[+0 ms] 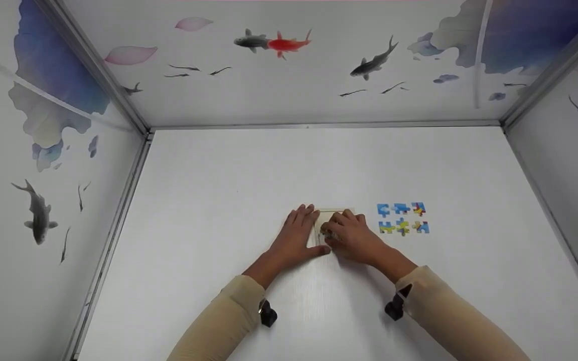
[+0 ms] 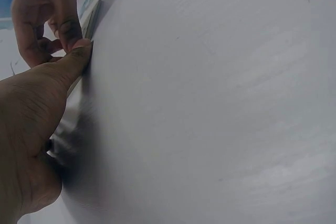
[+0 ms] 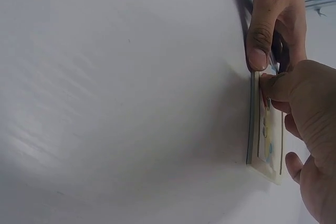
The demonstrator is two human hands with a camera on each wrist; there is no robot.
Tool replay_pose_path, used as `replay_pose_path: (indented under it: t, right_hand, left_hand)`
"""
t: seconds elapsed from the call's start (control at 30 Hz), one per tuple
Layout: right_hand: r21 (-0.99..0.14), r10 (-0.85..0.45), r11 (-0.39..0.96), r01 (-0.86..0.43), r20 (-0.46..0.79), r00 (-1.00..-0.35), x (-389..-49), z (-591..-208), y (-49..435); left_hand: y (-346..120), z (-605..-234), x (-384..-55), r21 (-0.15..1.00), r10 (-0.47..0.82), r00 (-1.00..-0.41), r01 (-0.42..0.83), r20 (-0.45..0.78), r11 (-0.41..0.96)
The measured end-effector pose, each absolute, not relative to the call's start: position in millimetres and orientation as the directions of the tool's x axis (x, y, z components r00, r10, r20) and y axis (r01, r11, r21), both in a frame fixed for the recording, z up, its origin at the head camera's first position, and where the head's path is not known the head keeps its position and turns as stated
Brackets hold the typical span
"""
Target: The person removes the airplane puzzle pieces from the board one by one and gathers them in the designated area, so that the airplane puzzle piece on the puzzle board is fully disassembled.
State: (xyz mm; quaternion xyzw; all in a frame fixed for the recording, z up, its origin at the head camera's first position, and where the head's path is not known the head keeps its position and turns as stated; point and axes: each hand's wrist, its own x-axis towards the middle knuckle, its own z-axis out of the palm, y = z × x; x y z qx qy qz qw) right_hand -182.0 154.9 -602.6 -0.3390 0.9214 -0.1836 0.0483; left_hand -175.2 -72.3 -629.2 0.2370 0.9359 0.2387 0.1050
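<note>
A pale, flat puzzle board (image 1: 321,216) lies on the white table under both hands. My left hand (image 1: 296,233) rests along its left side with the fingers stretched out, and its thumb (image 3: 258,59) presses at the near edge. Bent over the board, my right hand (image 1: 354,238) pinches a small puzzle piece against its near left part; the fingers mostly hide that piece. In the right wrist view, the right thumb (image 3: 275,85) is right beside the left one. Coloured pieces (image 3: 265,127) show on the board's surface there.
Several loose jigsaw pieces (image 1: 402,224) in blue, yellow and red lie in two rows to the right of the board. White panels with painted fish (image 1: 372,62) enclose the table (image 1: 219,170) at the back and both sides.
</note>
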Motion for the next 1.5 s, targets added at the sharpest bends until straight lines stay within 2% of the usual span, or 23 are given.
replay_pose_path:
  t: [0.4,0.77,0.97,1.5]
  right_hand:
    - [-0.355,-0.650,0.700,-0.620,0.042,-0.759,-182,-602,156]
    - [-0.271,-0.716,0.630,-0.728,0.159,-0.679,-182,-604,162]
    - [-0.293,-0.689,0.638,-0.712,0.196,-0.698,-183,-606,172]
    - [-0.331,-0.586,0.715,-0.616,0.198,-0.786,-171,-605,228]
  left_hand:
    - [-72,-630,-176,0.496,0.492,-0.868,0.399,-0.066,0.771]
    - [-72,-630,-176,0.486,0.493,-0.867,0.401,-0.072,0.776]
    - [-72,-630,-175,0.501,0.488,-0.869,0.391,-0.074,0.772]
    - [-72,-632,-174,0.513,0.495,-0.868,0.407,-0.041,0.756]
